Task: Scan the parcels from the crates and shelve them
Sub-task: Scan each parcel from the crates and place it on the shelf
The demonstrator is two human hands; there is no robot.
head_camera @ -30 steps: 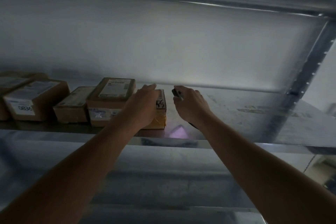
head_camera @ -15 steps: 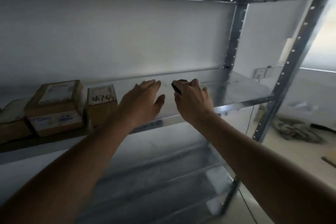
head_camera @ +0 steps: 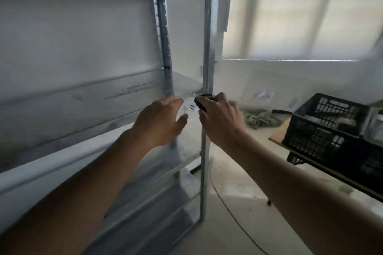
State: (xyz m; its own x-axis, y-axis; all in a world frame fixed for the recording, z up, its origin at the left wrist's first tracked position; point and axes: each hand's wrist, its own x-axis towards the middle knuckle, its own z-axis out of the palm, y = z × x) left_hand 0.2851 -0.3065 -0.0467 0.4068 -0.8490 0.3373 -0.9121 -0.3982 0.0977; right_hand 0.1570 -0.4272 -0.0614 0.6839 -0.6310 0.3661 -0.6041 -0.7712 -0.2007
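Two bare arms reaching out toward a tall shiny grey metal shelf rack (head_camera: 207, 47). Left hand (head_camera: 160, 121) with grip released, fingers straight and a little spread, thumb out to the side, holding nothing, just in front of the shelf's front edge. Right hand (head_camera: 219, 119) clenched around a small black scanner (head_camera: 204, 102), only the dark front end poking out past the fingers. Between both hands, a small white label with black marks (head_camera: 191, 107) on the rack's front corner, too blurry to read. Scanner tip just beside that label. No way to tell if touching. Off to the right, a black plastic crate with holes in its sides (head_camera: 323, 136) sitting on a thin brown wooden tabletop (head_camera: 278, 135), with pale parcels inside (head_camera: 376, 125), hard to make out. Well apart from both hands. On the pale floor (head_camera: 228, 223), a crumpled grey cloth (head_camera: 258, 119) by the wall and a thin dark cord (head_camera: 238, 219) running across. Bright covered window (head_camera: 300, 23) up behind.
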